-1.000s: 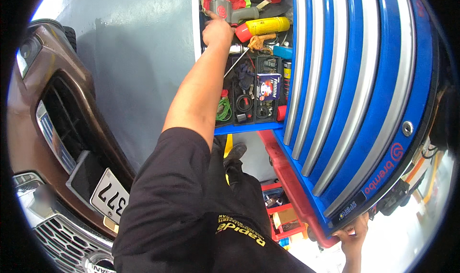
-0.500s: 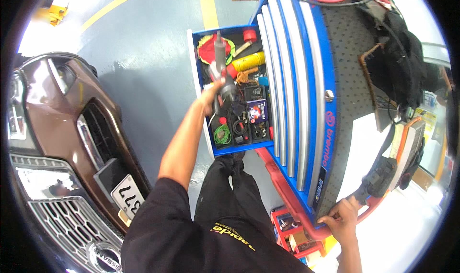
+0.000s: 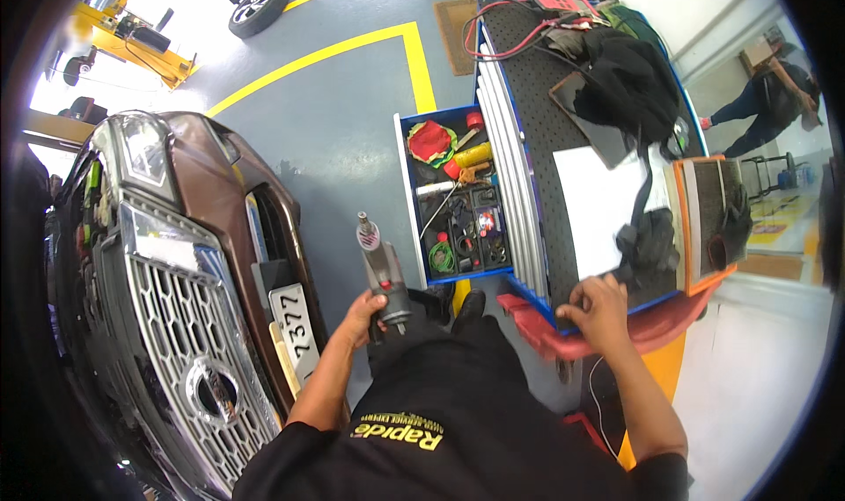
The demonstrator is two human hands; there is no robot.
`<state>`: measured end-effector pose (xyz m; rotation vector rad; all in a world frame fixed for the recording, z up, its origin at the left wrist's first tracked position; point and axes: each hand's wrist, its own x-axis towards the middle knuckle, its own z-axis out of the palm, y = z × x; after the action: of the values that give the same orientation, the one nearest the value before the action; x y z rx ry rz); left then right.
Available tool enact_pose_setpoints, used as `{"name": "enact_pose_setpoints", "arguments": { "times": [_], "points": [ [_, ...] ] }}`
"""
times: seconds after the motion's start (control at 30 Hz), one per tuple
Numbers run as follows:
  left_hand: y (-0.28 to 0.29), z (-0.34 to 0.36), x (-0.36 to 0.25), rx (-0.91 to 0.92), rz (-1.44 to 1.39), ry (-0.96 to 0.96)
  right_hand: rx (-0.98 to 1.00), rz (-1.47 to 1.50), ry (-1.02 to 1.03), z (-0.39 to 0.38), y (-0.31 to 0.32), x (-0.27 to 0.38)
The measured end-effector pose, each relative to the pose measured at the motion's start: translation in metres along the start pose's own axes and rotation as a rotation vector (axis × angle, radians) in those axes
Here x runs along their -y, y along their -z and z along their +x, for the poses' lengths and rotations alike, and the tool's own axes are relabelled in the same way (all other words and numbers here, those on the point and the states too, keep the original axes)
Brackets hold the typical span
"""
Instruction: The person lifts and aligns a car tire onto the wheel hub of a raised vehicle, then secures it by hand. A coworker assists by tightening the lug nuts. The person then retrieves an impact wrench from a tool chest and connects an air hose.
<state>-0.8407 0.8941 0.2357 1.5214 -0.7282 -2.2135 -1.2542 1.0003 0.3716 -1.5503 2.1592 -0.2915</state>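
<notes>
Impact wrench, grey and hand-sized, sits in the left hand, gripped near its thick dark end, its narrow tip pointing away from the person, between the brown car and the open drawer. It looks heavy and stiff, probably smooth, hardly fragile; the thick body seems the surest hold. At the blue cart's corner, the right hand has bent fingers; I cannot tell whether it grips. Drawer contents: 1 red-and-green cloth, 1 yellow cylinder, 1 green coil.
</notes>
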Motion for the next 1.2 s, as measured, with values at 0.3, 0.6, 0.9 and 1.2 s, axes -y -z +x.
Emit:
{"name": "enact_pose_setpoints", "arguments": {
  "times": [0.3,0.6,0.9,1.2],
  "points": [
    [-0.009,-0.041,-0.043,0.043,-0.049,-0.373,-0.031,0.038,0.024,-0.006,0.002,0.004],
    [-0.008,-0.035,-0.081,0.074,0.045,-0.365,0.092,-0.045,-0.027,-0.002,0.006,0.026],
    [0.040,0.054,-0.189,0.060,0.213,-0.583,0.452,0.782,-0.150,0.149,0.045,0.194],
    [0.115,0.093,-0.400,-0.112,0.895,-0.853,1.444,1.073,-0.181,0.407,-0.002,0.376]
  ]
}}
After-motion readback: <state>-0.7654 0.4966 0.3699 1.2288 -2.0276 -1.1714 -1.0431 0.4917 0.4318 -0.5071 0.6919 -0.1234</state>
